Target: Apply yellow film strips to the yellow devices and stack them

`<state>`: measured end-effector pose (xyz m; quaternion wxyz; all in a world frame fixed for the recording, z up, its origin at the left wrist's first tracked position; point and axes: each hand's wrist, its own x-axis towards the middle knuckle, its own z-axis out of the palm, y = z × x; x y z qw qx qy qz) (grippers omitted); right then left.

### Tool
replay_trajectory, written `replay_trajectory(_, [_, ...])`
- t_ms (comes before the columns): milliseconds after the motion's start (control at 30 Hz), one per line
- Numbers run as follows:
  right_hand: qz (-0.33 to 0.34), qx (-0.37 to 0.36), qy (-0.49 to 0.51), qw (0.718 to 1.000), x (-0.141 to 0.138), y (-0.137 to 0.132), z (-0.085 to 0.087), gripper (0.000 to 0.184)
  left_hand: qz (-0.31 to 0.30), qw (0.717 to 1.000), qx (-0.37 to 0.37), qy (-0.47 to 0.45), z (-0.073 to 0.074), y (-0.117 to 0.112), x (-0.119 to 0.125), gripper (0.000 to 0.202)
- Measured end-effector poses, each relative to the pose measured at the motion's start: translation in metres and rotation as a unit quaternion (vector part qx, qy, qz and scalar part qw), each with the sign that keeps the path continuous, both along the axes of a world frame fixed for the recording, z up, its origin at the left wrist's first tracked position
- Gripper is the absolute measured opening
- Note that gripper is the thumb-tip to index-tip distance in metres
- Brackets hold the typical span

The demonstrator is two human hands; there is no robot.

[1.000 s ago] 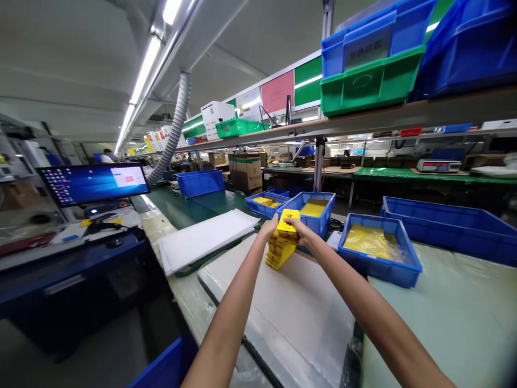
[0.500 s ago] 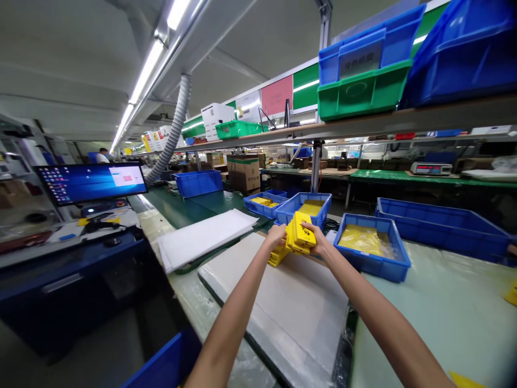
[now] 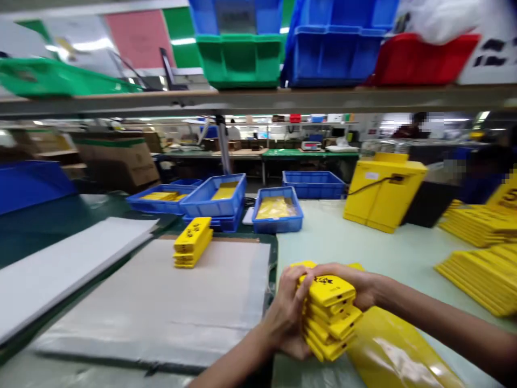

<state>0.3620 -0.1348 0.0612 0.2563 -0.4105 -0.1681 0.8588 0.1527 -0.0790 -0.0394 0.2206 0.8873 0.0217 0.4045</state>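
Both my hands grip a stack of several flat yellow cases (image 3: 331, 318) low in the middle of the view, just above the pale green table (image 3: 343, 242). My left hand (image 3: 288, 312) wraps the stack's near left side. My right hand (image 3: 355, 283) covers its top and far side. The top case carries black printing. A second, smaller stack of yellow cases (image 3: 193, 242) rests on the white foam sheet (image 3: 161, 296) to the left. A glossy yellow bag (image 3: 396, 350) lies under my right forearm.
Blue trays (image 3: 278, 210) with yellow contents line the back of the table. A yellow box (image 3: 383, 191) with a black cable stands at right, beside rows of yellow cases (image 3: 480, 264). Overhead, a shelf holds green, blue and red bins (image 3: 242, 56). A person is far back right.
The camera swung right. My hands lifted several cases off the stack on the foam sheet and carried them right and toward me, over the green table. A smaller stack stays on the sheet.
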Motion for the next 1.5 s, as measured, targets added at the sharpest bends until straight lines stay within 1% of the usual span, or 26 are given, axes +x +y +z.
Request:
replay_trajectory(67, [0.054, -0.038, -0.016, 0.998, 0.014, -0.014, 0.004, 0.065, -0.032, 0.980, -0.193, -0.034, -0.014, -0.026, 0.019, 0.129])
replay_trajectory(100, [0.086, -0.049, -0.020, 0.995, 0.021, -0.016, 0.004, 0.076, -0.038, 0.965, -0.257, -0.036, -0.019, -0.035, 0.024, 0.130])
replay_trajectory(167, [0.143, -0.033, -0.044, 0.988, 0.035, -0.016, 0.001, 0.095, -0.030, 0.947, -0.318, -0.036, -0.024, -0.044, 0.027, 0.131])
replay_trajectory(233, [0.136, 0.054, -0.123, 0.981, 0.047, -0.014, -0.008, 0.100, -0.001, 0.937, -0.348, -0.036, -0.025, -0.044, 0.026, 0.128])
replay_trajectory(267, [0.093, 0.115, -0.185, 0.971, 0.050, -0.015, -0.016, 0.099, 0.015, 0.931, -0.363, -0.030, -0.024, -0.042, 0.025, 0.126])
replay_trajectory(300, [0.024, 0.182, -0.245, 0.952, 0.049, -0.015, -0.025, 0.094, 0.027, 0.927, -0.375, -0.023, -0.024, -0.040, 0.025, 0.124])
replay_trajectory(367, [-0.163, 0.300, -0.299, 0.891, 0.035, -0.016, -0.047, 0.084, 0.042, 0.923, -0.382, -0.012, -0.024, -0.036, 0.028, 0.127])
replay_trajectory(400, [-0.246, 0.340, -0.275, 0.865, 0.022, -0.015, -0.059, 0.084, 0.050, 0.924, -0.378, -0.015, -0.024, -0.036, 0.031, 0.130])
replay_trajectory(433, [-0.304, 0.356, -0.217, 0.857, 0.008, -0.014, -0.070, 0.088, 0.062, 0.926, -0.371, -0.026, -0.025, -0.036, 0.035, 0.133])
replay_trajectory(467, [-0.340, 0.343, -0.150, 0.863, -0.005, -0.011, -0.079, 0.095, 0.080, 0.927, -0.363, -0.043, -0.025, -0.037, 0.039, 0.135])
replay_trajectory(533, [-0.361, 0.317, -0.067, 0.874, -0.023, -0.004, -0.089, 0.105, 0.118, 0.926, -0.352, -0.063, -0.026, -0.038, 0.044, 0.132])
replay_trajectory(600, [-0.344, 0.332, -0.081, 0.875, -0.018, -0.003, -0.088, 0.099, 0.139, 0.927, -0.345, -0.053, -0.025, -0.037, 0.045, 0.126])
replay_trajectory(667, [-0.310, 0.389, -0.203, 0.843, 0.013, -0.016, -0.078, 0.074, 0.157, 0.931, -0.327, -0.031, -0.024, -0.033, 0.044, 0.122])
replay_trajectory(733, [-0.270, 0.417, -0.390, 0.775, 0.058, -0.046, -0.068, 0.039, 0.177, 0.936, -0.304, -0.024, -0.024, -0.029, 0.042, 0.120])
replay_trajectory(800, [-0.231, 0.345, -0.568, 0.710, 0.099, -0.088, -0.068, 0.018, 0.195, 0.934, -0.297, -0.032, -0.026, -0.026, 0.042, 0.120])
replay_trajectory(867, [-0.175, 0.251, -0.688, 0.658, 0.118, -0.133, -0.079, 0.013, 0.204, 0.931, -0.300, -0.035, -0.028, -0.025, 0.041, 0.116])
replay_trajectory(933, [-0.157, 0.210, -0.739, 0.620, 0.112, -0.172, -0.099, 0.020, 0.211, 0.929, -0.301, -0.029, -0.029, -0.025, 0.042, 0.113])
replay_trajectory(1000, [-0.139, 0.190, -0.760, 0.606, 0.090, -0.196, -0.119, 0.033, 0.214, 0.929, -0.303, -0.022, -0.027, -0.026, 0.042, 0.116])
replay_trajectory(1067, [-0.129, 0.181, -0.769, 0.599, 0.068, -0.206, -0.132, 0.044, 0.206, 0.928, -0.311, -0.020, -0.023, -0.027, 0.042, 0.121])
replay_trajectory(1133, [-0.129, 0.173, -0.771, 0.600, 0.056, -0.206, -0.135, 0.051, 0.193, 0.926, -0.323, -0.027, -0.019, -0.029, 0.042, 0.125])
replay_trajectory(1200, [-0.141, 0.159, -0.751, 0.625, 0.059, -0.204, -0.128, 0.056, 0.189, 0.923, -0.333, -0.034, -0.016, -0.032, 0.041, 0.126])
replay_trajectory(1267, [-0.162, 0.162, -0.690, 0.686, 0.074, -0.204, -0.115, 0.049, 0.192, 0.920, -0.341, -0.031, -0.016, -0.033, 0.039, 0.127])
replay_trajectory(1333, [-0.188, 0.185, -0.573, 0.776, 0.099, -0.207, -0.099, 0.042, 0.192, 0.919, -0.345, -0.023, -0.017, -0.033, 0.036, 0.129])
replay_trajectory(1400, [-0.205, 0.206, -0.443, 0.848, 0.133, -0.210, -0.084, 0.047, 0.192, 0.921, -0.339, -0.021, -0.020, -0.034, 0.035, 0.131])
replay_trajectory(1433, [-0.209, 0.210, -0.398, 0.868, 0.151, -0.210, -0.079, 0.052, 0.196, 0.923, -0.332, -0.024, -0.021, -0.034, 0.035, 0.130])
replay_trajectory(1500, [-0.205, 0.212, -0.373, 0.880, 0.186, -0.209, -0.076, 0.056, 0.210, 0.926, -0.314, -0.029, -0.024, -0.037, 0.037, 0.127])
